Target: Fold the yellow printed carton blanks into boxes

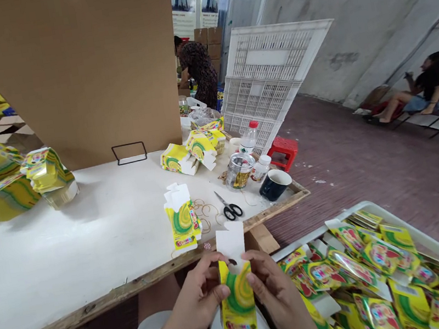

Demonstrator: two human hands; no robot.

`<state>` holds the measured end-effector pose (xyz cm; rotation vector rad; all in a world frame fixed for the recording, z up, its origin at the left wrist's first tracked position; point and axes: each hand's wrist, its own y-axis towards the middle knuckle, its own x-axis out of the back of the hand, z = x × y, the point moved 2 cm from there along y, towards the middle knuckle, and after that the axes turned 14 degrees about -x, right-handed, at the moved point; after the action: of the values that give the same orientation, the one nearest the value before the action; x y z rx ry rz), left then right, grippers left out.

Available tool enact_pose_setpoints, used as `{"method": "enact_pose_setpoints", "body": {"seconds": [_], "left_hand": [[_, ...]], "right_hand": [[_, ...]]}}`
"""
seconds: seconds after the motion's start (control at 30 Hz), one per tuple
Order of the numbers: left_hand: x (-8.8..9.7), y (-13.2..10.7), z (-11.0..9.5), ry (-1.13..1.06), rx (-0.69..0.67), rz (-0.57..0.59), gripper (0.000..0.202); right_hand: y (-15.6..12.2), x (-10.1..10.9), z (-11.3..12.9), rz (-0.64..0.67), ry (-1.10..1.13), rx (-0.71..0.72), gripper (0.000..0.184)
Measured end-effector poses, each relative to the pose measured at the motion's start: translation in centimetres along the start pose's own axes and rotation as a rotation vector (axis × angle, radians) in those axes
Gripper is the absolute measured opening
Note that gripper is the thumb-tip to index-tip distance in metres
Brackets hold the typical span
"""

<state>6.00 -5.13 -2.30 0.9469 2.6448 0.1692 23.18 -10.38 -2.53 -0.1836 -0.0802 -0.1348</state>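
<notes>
Between both hands, over my lap, I see a small yellow and green printed carton (pixel 238 300) with a white flap sticking up at its top. My left hand (pixel 200 290) pinches its left edge. On the opposite edge my right hand (pixel 269 284) is closed, with thumb and fingers on the carton. Just beyond the hands, a small stack of flat cartons (pixel 182 223) lies on the table. Beside it are several rubber bands (pixel 206 211) and black-handled scissors (pixel 232 211).
To the right, a white tub (pixel 427 242) is heaped with printed cartons. The white table (pixel 120 224) bears carton bundles (pixel 1 182), a glass jar (pixel 239 171), a dark mug (pixel 275 184) and a cardboard panel (pixel 96 72). Behind stand white crates (pixel 268 79). Two people (pixel 200 67) are farther off.
</notes>
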Motion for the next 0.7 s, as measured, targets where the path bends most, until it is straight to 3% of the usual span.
{"method": "enact_pose_setpoints", "body": {"seconds": [0.13,0.2,0.3,0.4,0.5,0.6,0.7], "left_hand": [[-0.3,-0.2,-0.1,-0.156,0.040,0.044,0.039],[-0.3,-0.3,-0.1,-0.171,0.049,0.027,0.056],[-0.2,-0.3,-0.1,-0.150,0.061,0.033,0.074],[0.1,0.1,-0.2,-0.093,0.068,0.024,0.054],[0.3,0.4,-0.1,0.027,0.029,-0.065,0.042],[0.2,0.4,0.0,0.145,0.001,-0.101,0.039],[-0.1,0.2,0.3,0.159,0.007,-0.057,0.041]], "right_hand": [[0.0,0.4,0.9,-0.006,-0.142,0.021,0.028],[0.0,0.3,1.0,-0.035,-0.161,0.070,0.030],[0.1,0.1,0.8,-0.093,-0.081,0.094,0.017],[0.2,0.3,0.7,-0.173,-0.004,0.085,0.028],[0.2,0.8,1.5,-0.217,-0.103,0.167,0.028],[0.2,0.7,1.7,-0.136,-0.178,0.049,0.031],[0.5,0.1,0.9,-0.085,-0.197,-0.128,0.041]]}}
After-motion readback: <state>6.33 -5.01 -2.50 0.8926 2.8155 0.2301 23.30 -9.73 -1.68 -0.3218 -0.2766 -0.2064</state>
